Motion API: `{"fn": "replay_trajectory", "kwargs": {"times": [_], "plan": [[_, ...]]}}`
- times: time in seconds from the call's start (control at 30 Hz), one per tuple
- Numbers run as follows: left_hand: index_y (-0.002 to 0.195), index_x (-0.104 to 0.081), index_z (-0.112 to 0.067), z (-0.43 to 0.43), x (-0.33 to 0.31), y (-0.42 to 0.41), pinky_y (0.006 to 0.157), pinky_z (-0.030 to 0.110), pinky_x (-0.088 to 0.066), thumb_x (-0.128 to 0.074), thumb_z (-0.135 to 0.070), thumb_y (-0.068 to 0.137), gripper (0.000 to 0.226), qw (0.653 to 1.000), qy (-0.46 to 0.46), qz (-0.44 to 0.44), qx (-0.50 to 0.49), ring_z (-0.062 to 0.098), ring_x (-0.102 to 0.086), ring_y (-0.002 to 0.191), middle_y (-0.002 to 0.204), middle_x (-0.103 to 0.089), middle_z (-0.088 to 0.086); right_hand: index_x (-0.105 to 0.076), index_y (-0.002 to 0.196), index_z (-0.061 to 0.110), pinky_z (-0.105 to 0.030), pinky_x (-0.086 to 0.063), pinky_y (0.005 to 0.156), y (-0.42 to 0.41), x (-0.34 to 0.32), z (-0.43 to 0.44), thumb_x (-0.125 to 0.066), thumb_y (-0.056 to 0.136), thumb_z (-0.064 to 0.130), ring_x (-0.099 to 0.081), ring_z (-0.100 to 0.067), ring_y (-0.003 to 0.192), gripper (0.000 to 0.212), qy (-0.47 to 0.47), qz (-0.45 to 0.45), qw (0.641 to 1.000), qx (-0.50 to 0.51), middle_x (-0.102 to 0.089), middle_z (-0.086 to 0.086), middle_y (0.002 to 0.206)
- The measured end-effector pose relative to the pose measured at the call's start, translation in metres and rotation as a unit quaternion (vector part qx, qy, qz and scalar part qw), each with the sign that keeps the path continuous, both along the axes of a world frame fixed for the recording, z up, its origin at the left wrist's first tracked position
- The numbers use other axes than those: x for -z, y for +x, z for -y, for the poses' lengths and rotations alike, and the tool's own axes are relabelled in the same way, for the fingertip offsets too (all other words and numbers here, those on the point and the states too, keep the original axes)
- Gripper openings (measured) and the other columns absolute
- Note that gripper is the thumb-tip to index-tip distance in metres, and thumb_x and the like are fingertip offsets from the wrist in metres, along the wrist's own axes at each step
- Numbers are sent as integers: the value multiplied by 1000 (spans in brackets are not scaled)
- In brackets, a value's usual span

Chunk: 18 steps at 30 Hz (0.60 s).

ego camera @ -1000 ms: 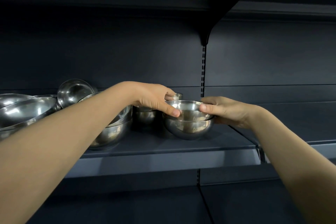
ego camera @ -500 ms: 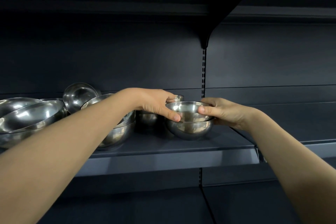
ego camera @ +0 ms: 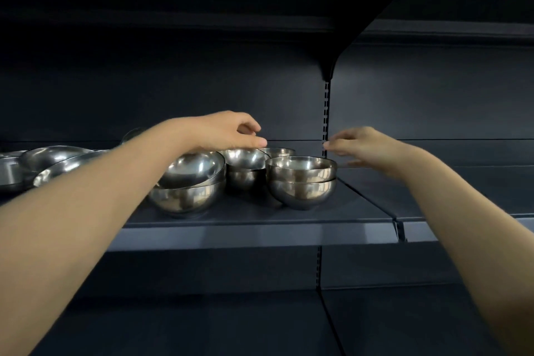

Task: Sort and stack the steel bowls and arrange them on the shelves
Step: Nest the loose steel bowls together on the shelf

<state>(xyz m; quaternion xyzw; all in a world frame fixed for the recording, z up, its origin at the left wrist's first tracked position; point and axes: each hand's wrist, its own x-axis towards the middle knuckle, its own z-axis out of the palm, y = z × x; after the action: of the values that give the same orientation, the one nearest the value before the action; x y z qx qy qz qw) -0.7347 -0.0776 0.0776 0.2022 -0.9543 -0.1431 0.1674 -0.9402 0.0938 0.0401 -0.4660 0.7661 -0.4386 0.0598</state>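
While both hands hover above shelf, neither grips anything. Left hand over small bowl stack, fingers loosely curled, empty. Right hand just right of two-bowl stack, fingers spread, blurred, apart from rim. Larger nested bowls sit left; more bowls at far left.

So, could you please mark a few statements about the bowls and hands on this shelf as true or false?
1. The right hand grips the front stack. False: it is apart from it, holding nothing.
2. The front stack stands upright on the shelf. True.
3. The left hand is above the bowls. True.
4. The larger stack is right of the front stack. False: it is left.
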Motion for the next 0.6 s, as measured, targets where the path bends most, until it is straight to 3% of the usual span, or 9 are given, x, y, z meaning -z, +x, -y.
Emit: {"fn": "replay_trajectory", "kwargs": {"times": [0.1,0.23,0.4,0.47,0.6], "plan": [[121,-55,-22,-2,2,31,99,32,-46,-61,-44,85,43,999,-26,-24,-8,10,-56,112,124,-57,-5,-57,125,13,-35,-45,99,16,-8,-1,-70,83,34,-51,-19,118,48,12,-48,999,6,-56,-3,125],[112,-58,-22,-1,4,70,96,28,-45,-62,-41,86,32,994,-101,-24,-41,10,-58,106,118,-60,-4,-54,128,9,-30,-42,95,48,-16,7,-68,85,32,-53,-20,112,51,54,-142,988,16,-57,-7,124],[122,-54,-17,7,-2,120,94,25,-40,-56,-39,91,39,973,-204,36,-100,15,-52,110,120,-54,-1,-51,130,9,-33,-44,97,92,-24,23,-66,86,32,-54,-21,110,51,98,-197,975,20,-56,-7,126],[123,-53,-17,14,-3,140,91,24,-38,-54,-40,91,40,967,-220,57,-112,14,-50,106,117,-53,-1,-50,131,9,-36,-44,100,112,-24,31,-65,86,32,-53,-24,115,52,102,-209,972,24,-55,-8,129],[123,-53,-17,28,4,176,92,29,-42,-53,-40,91,39,963,-236,78,-108,13,-48,101,118,-53,0,-48,134,9,-31,-41,95,153,-15,47,-60,88,27,-50,-24,121,51,101,-245,963,37,-52,-8,135]]}}
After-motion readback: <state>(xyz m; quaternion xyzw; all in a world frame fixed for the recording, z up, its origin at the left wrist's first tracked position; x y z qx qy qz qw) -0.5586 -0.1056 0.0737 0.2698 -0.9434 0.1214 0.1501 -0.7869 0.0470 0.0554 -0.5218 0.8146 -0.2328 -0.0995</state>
